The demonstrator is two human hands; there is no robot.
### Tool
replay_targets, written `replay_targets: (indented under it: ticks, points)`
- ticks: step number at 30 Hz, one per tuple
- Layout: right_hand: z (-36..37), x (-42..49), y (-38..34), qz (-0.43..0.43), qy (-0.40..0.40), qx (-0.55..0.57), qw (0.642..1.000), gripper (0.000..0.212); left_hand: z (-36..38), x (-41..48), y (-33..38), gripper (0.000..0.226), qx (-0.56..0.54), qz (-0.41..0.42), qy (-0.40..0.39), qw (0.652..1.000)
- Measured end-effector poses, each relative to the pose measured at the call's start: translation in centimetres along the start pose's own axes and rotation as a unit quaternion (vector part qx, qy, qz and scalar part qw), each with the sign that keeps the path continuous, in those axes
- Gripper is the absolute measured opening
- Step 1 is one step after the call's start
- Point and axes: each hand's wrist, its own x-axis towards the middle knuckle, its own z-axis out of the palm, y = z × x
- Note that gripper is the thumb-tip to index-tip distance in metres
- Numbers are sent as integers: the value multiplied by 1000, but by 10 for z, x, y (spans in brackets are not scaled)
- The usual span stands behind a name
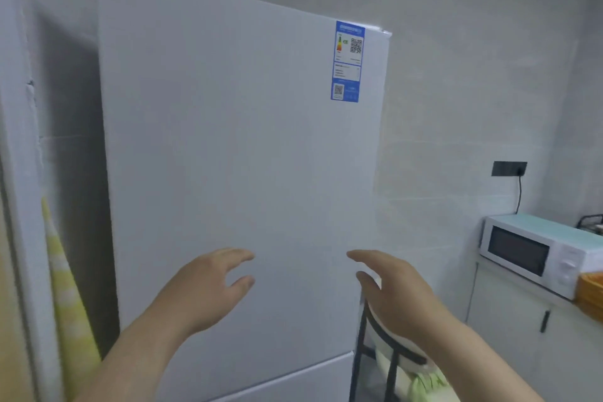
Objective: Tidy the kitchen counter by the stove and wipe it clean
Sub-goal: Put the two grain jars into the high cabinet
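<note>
The refrigerator stands in the middle, against the wall; an energy label sits on its door, upper right; well to the right, a microwave stands on the table, below a wall socket.

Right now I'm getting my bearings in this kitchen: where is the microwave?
In the head view the white microwave sits at the right edge, atop a white cabinet, to the right of the fridge and below a black wall socket.

There is one view, from a camera on the person's head. It faces forward, close to a white fridge; a microwave sits at the right edge.
</note>
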Motion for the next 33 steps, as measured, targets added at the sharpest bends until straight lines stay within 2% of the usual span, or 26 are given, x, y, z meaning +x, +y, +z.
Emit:
replay_targets:
  ticks: [4,14,18,21,25,27,33]
  points:
    - [-29,-55,51,78,12,0,997,39,40,-3,51,42,-14,20,-95,995]
    - [-118,-217,145,237,47,-28,970,38,134,-26,212,40,-58,142,-206,967]
    - [-153,-281,167,298,62,-44,951,38,164,-43,278,27,-94,207,-257,939]
    - [-175,-323,180,345,87,-53,933,39,185,-52,321,42,-105,260,-281,918]
    - [-201,-373,190,404,126,-79,902,39,208,-64,380,30,-128,321,-303,888]
    - [-213,-395,193,429,146,-92,887,39,224,-66,407,33,-144,349,-309,873]
    - [-243,-444,201,514,200,-111,827,39,273,-70,491,39,-171,449,-362,799]
